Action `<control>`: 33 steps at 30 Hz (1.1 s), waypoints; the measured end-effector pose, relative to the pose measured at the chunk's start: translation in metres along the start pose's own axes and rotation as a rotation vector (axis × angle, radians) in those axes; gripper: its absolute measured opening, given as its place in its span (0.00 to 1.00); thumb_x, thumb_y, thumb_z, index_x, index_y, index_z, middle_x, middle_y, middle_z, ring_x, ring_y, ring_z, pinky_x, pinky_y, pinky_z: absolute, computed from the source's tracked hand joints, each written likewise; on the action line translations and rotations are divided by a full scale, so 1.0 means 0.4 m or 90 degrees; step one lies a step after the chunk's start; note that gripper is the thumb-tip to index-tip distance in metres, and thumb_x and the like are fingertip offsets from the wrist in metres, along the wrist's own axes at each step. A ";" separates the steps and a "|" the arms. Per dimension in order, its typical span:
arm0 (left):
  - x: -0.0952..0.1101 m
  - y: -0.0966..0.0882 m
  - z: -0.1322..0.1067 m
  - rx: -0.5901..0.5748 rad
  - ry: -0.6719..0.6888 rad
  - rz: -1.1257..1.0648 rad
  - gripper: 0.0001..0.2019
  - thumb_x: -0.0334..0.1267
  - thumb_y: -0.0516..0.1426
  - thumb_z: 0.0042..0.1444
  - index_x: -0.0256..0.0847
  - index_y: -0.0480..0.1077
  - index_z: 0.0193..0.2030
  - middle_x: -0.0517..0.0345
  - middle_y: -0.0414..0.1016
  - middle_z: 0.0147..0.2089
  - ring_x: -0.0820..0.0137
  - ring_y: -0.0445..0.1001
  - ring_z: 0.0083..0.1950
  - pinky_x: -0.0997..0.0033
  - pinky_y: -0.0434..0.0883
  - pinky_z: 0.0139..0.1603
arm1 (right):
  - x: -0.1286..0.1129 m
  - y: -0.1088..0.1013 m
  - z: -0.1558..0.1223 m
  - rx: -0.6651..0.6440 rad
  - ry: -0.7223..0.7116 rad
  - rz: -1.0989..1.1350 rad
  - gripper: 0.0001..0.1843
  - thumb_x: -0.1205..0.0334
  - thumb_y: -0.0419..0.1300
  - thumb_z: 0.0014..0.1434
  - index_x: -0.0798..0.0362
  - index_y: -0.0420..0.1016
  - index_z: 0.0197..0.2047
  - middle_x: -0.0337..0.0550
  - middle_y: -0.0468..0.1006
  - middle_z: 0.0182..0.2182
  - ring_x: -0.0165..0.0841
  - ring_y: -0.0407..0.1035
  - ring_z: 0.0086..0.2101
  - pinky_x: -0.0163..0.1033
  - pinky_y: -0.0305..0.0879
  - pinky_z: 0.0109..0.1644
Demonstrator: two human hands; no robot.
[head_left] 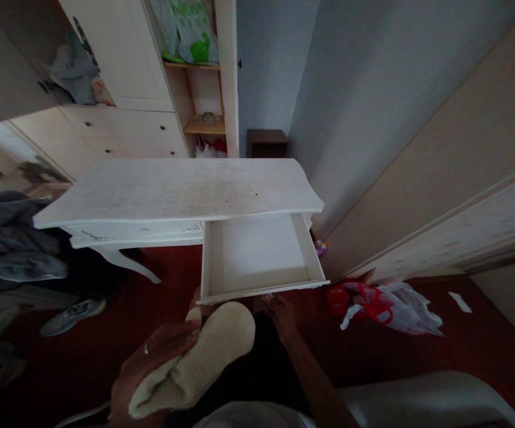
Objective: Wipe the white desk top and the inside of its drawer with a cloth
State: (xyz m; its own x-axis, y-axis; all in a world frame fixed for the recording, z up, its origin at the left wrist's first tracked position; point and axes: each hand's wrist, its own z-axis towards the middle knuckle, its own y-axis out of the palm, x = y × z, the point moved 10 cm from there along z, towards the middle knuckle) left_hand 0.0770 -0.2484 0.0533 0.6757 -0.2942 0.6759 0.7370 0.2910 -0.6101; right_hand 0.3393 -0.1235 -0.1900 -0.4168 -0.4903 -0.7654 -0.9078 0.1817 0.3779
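Observation:
My left hand (159,356) is wrapped round a folded cream cloth (221,351), thick and soft-looking, with a rounded end. It is held above my lap, just in front of the pulled-out drawer (257,252). The drawer is white, with a bare bottom, and juts from the right side of a white desk (172,190). My right hand (281,318) is at the lower front edge of that drawer, its fingers closed on what looks like the drawer handle. Dark smudges mark the desk top.
A white cupboard (128,71) with open shelves stands behind the desk, holding a green-and-white plastic bag (192,30). Red and white bags (386,306) lie on the floor at right. At left are grey clothes (12,238) and a shoe (73,317). A wall rises close on the right.

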 end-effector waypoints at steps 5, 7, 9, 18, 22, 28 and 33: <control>0.033 0.031 -0.019 -0.051 0.105 0.011 0.19 0.50 0.59 0.58 0.58 0.74 0.56 0.60 0.80 0.53 0.66 0.81 0.51 0.71 0.81 0.51 | -0.050 0.026 -0.010 -0.046 -0.016 0.033 0.26 0.45 0.77 0.37 0.58 0.81 0.31 0.48 0.81 0.29 0.32 0.73 0.28 0.35 0.68 0.33; 0.025 0.043 -0.029 -0.058 0.102 0.014 0.19 0.49 0.60 0.58 0.57 0.74 0.56 0.60 0.80 0.54 0.66 0.80 0.52 0.72 0.80 0.52 | -0.064 0.032 -0.010 -0.053 -0.024 0.032 0.26 0.45 0.77 0.37 0.58 0.81 0.31 0.49 0.82 0.28 0.32 0.73 0.27 0.35 0.69 0.32; 0.012 0.053 -0.035 -0.061 0.092 0.001 0.18 0.46 0.60 0.58 0.56 0.74 0.56 0.59 0.80 0.55 0.67 0.80 0.53 0.74 0.80 0.52 | -0.075 0.036 -0.007 -0.052 -0.031 0.032 0.26 0.45 0.77 0.37 0.57 0.80 0.31 0.48 0.81 0.27 0.32 0.73 0.26 0.35 0.68 0.31; -0.050 0.089 -0.037 -0.067 0.047 0.009 0.19 0.42 0.60 0.57 0.50 0.75 0.56 0.52 0.76 0.60 0.64 0.77 0.58 0.68 0.77 0.57 | -0.115 0.072 0.023 -0.063 -0.064 -0.009 0.26 0.45 0.77 0.39 0.57 0.79 0.32 0.48 0.82 0.28 0.31 0.73 0.25 0.35 0.68 0.29; -0.068 0.102 -0.045 -0.080 0.057 0.033 0.21 0.39 0.61 0.55 0.50 0.74 0.57 0.52 0.76 0.60 0.64 0.76 0.59 0.67 0.77 0.58 | -0.130 0.093 0.070 -0.052 -0.062 -0.007 0.27 0.45 0.77 0.38 0.58 0.79 0.32 0.50 0.83 0.30 0.30 0.72 0.24 0.35 0.69 0.29; -0.083 0.094 -0.046 -0.081 0.052 0.062 0.26 0.32 0.60 0.50 0.51 0.73 0.58 0.56 0.75 0.60 0.66 0.77 0.58 0.71 0.77 0.57 | -0.179 0.151 0.178 -0.068 -0.069 -0.009 0.25 0.48 0.77 0.38 0.57 0.78 0.32 0.50 0.83 0.31 0.28 0.72 0.23 0.33 0.69 0.28; -0.101 0.087 -0.046 -0.080 0.040 0.084 0.25 0.33 0.60 0.49 0.50 0.74 0.57 0.55 0.75 0.60 0.65 0.77 0.58 0.70 0.77 0.56 | -0.223 0.213 0.270 -0.075 -0.062 -0.010 0.21 0.50 0.76 0.43 0.57 0.77 0.32 0.48 0.83 0.30 0.26 0.71 0.23 0.30 0.68 0.27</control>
State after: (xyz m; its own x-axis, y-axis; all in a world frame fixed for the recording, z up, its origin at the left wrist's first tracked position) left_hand 0.0757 -0.2431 -0.0029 0.7635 -0.3188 0.5616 0.6354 0.2157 -0.7414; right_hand 0.2941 0.0276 -0.1455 -0.4108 -0.4061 -0.8163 -0.9047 0.0707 0.4201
